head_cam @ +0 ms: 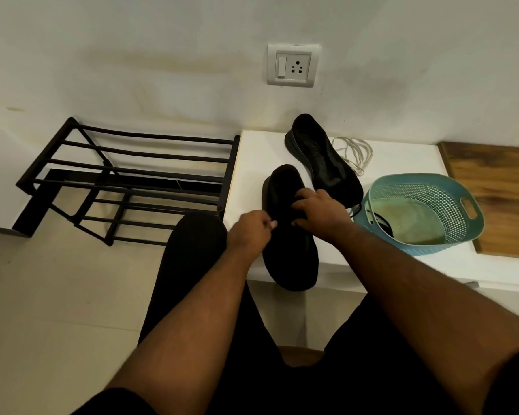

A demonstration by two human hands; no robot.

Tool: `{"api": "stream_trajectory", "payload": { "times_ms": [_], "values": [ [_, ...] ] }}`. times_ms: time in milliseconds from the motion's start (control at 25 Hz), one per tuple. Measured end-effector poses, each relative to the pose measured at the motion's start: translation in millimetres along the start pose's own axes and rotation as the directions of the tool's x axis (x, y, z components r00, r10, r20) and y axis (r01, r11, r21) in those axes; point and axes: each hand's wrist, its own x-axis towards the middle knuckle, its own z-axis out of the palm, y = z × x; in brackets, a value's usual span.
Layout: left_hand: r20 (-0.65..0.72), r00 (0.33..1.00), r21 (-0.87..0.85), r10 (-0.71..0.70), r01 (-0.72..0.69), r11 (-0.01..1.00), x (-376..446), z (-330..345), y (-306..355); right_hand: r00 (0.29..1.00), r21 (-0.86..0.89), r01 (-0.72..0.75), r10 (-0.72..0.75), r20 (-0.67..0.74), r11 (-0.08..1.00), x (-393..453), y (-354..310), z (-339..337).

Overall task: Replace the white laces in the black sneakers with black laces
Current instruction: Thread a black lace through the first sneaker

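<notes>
A black sneaker (291,259) lies on the front edge of the white table (252,157), its toe hanging over the edge toward me. My left hand (249,232) pinches something at the sneaker's left side, most likely a black lace, too dark to make out. My right hand (318,214) grips the sneaker's upper from the right with curled fingers. A second black sneaker (321,160) lies unlaced behind it, its eyelets bare. White laces (355,154) sit in a loose heap to its right.
A teal perforated basket (432,211) stands to the right on the table, something black inside it. A wooden board (501,199) lies at the far right. A black metal shoe rack (126,181) stands on the floor to the left. A wall socket (292,65) is above.
</notes>
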Motion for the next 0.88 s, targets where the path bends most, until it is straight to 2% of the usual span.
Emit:
{"api": "stream_trajectory", "payload": {
  "times_ms": [40,80,120,160,200,240,280,320,360,400,440,480,520,600,760,800,880],
  "values": [
    [-0.175,0.984,-0.17,-0.033,0.003,0.985,1.2,-4.4,-0.7,1.0,-0.017,-0.014,0.014,0.006,1.0,-1.3,4.3,-0.7],
    [-0.38,0.909,-0.427,-0.171,-0.009,0.904,2.9,-14.9,-3.1,1.0,-0.019,-0.025,0.025,0.013,1.0,-3.0,9.0,-0.5],
    [-0.522,0.759,-0.672,-0.389,-0.084,0.736,5.3,-31.1,-7.3,0.999,-0.002,-0.038,0.038,0.014,0.999,-4.5,13.1,0.0],
    [-0.553,0.588,-0.816,-0.59,-0.238,0.527,6.8,-47.9,-11.7,0.999,0.037,-0.051,0.05,0.011,0.998,-5.5,16.0,0.3],
    [-0.536,0.466,-0.841,-0.704,-0.369,0.395,7.1,-59.0,-17.0,0.998,0.085,-0.055,0.055,0.01,0.995,-5.8,17.1,0.9],
    [-0.557,0.408,-0.815,-0.723,-0.435,0.382,6.7,-63.5,-20.1,0.999,0.122,-0.044,0.043,0.012,0.992,-5.9,15.9,2.1],
    [-0.647,0.391,-0.758,-0.655,-0.423,0.497,3.1,-62.4,-18.3,1.0,0.132,-0.021,0.019,0.013,0.991,-5.7,12.6,3.6],
    [-0.77,0.445,-0.624,-0.458,-0.374,0.686,1.1,-55.2,-14.6,1.0,0.124,0.002,-0.003,0.011,0.992,-5.2,8.0,5.6],
    [-0.791,0.583,-0.432,-0.187,-0.314,0.846,0.1,-42.5,-10.5,1.0,0.118,0.015,-0.016,0.002,0.993,-4.2,3.4,7.6],
    [-0.655,0.756,-0.255,0.021,-0.246,0.935,-2.2,-27.7,-5.2,1.0,0.121,0.019,-0.018,-0.011,0.992,-2.9,-0.3,8.8],
    [-0.416,0.903,-0.114,0.112,-0.174,0.978,-4.3,-14.3,-1.8,1.0,0.132,0.015,-0.012,-0.023,0.991,-1.9,-2.4,9.6],
    [-0.192,0.976,0.004,0.105,-0.107,0.994,-6.0,-3.9,-0.8,0.999,0.149,0.009,-0.004,-0.035,0.989,-1.8,-3.0,9.7],
    [-0.063,0.995,0.085,0.078,-0.072,0.994,-5.6,3.0,-2.6,0.999,0.173,0.001,0.006,-0.041,0.985,-2.7,-2.4,10.1],
    [-0.017,0.998,0.112,0.055,-0.053,0.992,-1.8,6.9,-6.1,0.999,0.237,-0.011,0.021,-0.041,0.971,-6.0,0.9,9.8],
    [0.051,0.996,-0.105,0.071,-0.066,0.992,7.7,1.8,-5.8,0.997,0.329,-0.015,0.041,-0.073,0.944,-14.0,4.4,10.9],
    [0.004,0.999,-0.221,0.047,-0.045,0.974,8.0,0.2,-5.8,0.992,0.346,-0.034,0.072,-0.099,0.938,-14.6,2.9,9.9],
    [-0.212,0.975,-0.379,-0.065,-0.02,0.925,4.2,-2.6,-3.7,0.982,0.372,-0.102,0.153,-0.111,0.923,-10.1,-3.8,6.9]
  ]
}}
